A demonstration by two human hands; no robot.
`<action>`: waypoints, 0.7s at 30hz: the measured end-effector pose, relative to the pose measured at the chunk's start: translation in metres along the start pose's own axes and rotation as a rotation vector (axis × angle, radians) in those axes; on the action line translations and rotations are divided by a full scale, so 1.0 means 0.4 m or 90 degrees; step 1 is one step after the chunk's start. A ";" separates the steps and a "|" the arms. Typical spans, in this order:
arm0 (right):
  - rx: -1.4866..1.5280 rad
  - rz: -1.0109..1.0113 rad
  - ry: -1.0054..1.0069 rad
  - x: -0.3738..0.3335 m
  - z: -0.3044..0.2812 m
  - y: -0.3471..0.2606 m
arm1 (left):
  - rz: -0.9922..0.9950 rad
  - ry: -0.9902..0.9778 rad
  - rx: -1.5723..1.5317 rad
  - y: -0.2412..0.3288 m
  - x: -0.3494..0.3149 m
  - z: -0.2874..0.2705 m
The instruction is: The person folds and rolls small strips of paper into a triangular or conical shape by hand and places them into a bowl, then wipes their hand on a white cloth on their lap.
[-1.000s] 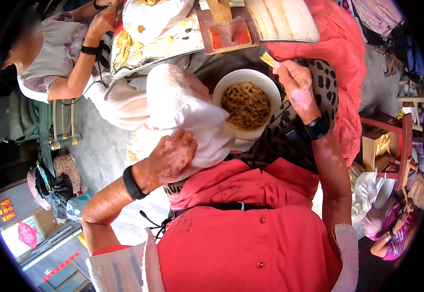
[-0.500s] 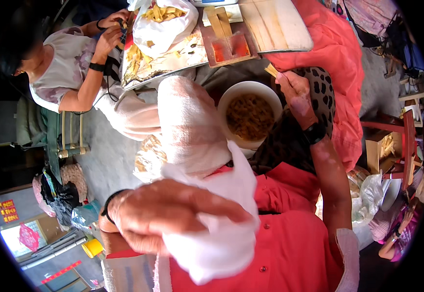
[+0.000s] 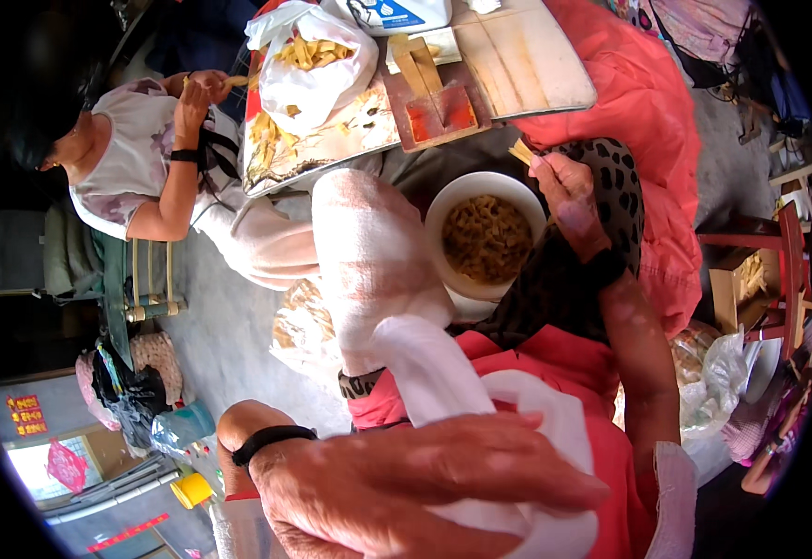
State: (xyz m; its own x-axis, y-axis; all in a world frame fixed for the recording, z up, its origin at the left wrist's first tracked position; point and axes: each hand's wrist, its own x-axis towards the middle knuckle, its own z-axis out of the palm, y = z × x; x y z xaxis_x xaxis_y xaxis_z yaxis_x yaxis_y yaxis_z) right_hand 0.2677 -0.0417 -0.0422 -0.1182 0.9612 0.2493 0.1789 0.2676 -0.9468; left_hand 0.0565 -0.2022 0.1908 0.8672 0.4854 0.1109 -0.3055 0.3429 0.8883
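Note:
Close to the camera, my left hand grips a crumpled soft white cloth, which hangs out above and below the fingers in front of my red shirt. Some of the fingertips are hidden behind the cloth. My right hand rests over my right thigh, pinching a few thin tan strips that stick out past thumb and finger. Left of that hand, a white bowl holds brown cut strips in liquid. A pale towel covers my left leg beside the bowl.
Ahead stands a low table with a white bag of yellowish strips and a reddish wooden board with an upright piece. A co-worker sits at the left, hands on a strip. On the right are a red wooden chair and a clear plastic bag.
My left hand has moved right and nearer my body with the white cloth. My right hand keeps its strips in nearly the same place. The co-worker's hands have shifted.

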 end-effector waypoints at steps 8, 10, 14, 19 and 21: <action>0.080 0.022 -0.016 -0.007 0.009 0.000 | 0.367 -0.048 -0.239 -0.101 0.090 0.117; 0.036 0.039 -0.014 -0.008 0.003 -0.008 | 0.337 -0.078 -0.207 -0.072 0.090 0.082; 0.017 0.013 -0.002 0.000 0.003 -0.010 | 0.369 -0.059 -0.077 -0.062 0.082 0.074; -0.015 0.003 0.000 0.004 0.009 -0.014 | 0.254 -0.045 0.064 0.004 0.036 0.043; -0.025 -0.031 0.038 -0.011 -0.009 0.013 | 0.196 -0.124 0.067 0.010 0.030 0.004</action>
State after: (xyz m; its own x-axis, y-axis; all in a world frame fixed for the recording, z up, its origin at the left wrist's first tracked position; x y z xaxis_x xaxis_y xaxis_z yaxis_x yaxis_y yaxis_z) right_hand 0.2727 -0.0442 -0.0476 -0.0696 0.9487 0.3083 0.2133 0.3161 -0.9244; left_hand 0.0661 -0.1962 0.1964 0.8029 0.3869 0.4535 -0.5299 0.1148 0.8403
